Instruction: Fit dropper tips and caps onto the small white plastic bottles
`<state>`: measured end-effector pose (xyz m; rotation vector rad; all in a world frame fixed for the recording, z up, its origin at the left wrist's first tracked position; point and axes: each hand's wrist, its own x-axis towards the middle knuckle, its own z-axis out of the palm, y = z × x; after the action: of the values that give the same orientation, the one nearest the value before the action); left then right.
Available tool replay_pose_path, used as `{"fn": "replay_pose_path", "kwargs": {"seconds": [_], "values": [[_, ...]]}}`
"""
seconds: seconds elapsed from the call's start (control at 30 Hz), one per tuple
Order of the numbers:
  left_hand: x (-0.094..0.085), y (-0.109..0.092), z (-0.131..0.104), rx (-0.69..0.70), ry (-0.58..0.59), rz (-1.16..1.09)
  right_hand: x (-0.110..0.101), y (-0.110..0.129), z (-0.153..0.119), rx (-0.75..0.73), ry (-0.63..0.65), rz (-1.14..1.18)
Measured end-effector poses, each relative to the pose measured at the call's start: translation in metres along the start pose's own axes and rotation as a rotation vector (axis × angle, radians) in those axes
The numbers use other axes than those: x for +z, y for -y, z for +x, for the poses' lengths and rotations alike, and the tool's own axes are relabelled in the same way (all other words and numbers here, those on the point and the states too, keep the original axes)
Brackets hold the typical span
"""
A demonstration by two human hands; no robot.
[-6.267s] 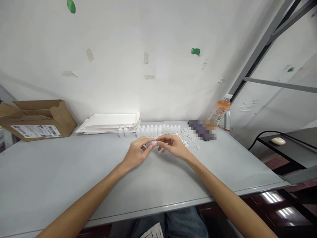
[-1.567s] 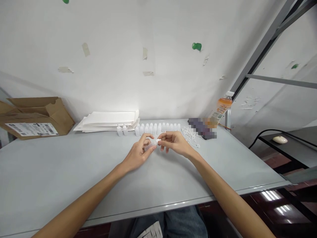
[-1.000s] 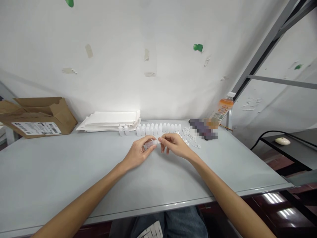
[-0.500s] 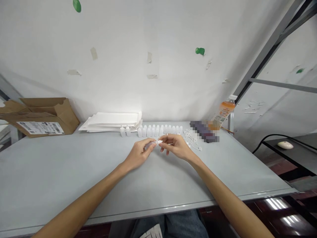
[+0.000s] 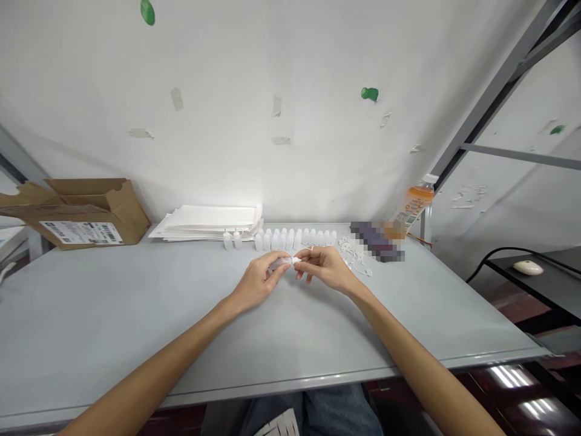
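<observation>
My left hand (image 5: 255, 282) is closed around a small translucent squeeze bottle (image 5: 278, 263), held nearly level above the table with its white tip to the right. At that tip, the fingers of my right hand (image 5: 330, 270) are pinched on a small white cap, mostly hidden by the fingertips. Behind my hands stands a row of similar bottles (image 5: 290, 241). Two bottles with thin pointed tops (image 5: 232, 241) stand apart, left of the row. Loose white caps with thin straps (image 5: 359, 264) lie in a small heap beyond my right hand.
An open cardboard box (image 5: 131, 209) sits at the back left, beside a stack of white sheets (image 5: 204, 218). At the back right are a blurred dark item (image 5: 376, 242) and a leaning orange drink bottle (image 5: 411, 206). A white wall (image 5: 318, 175) rises behind the table.
The view has shifted slightly. My right fingers have drawn back a little from the bottle's tip, so more of the white tip shows. My left hand keeps its hold.
</observation>
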<state>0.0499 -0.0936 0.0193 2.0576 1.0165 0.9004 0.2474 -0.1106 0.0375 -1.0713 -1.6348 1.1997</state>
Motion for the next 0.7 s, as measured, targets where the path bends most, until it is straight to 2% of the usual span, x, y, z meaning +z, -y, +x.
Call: {"fn": "replay_pose_path", "kwargs": {"seconds": [0.33, 0.53, 0.7], "values": [[-0.0004, 0.0025, 0.0003, -0.007, 0.025, -0.067, -0.0029, -0.004, 0.0007, 0.011, 0.071, -0.024], [-0.002, -0.0011, 0.0003, -0.016, 0.046, -0.077, -0.0004, 0.0011, 0.0001, -0.06, 0.023, -0.041], [-0.0013, 0.0007, -0.0001, -0.048, 0.082, -0.091, 0.0004, -0.0004, 0.001, -0.063, -0.015, -0.028]]}}
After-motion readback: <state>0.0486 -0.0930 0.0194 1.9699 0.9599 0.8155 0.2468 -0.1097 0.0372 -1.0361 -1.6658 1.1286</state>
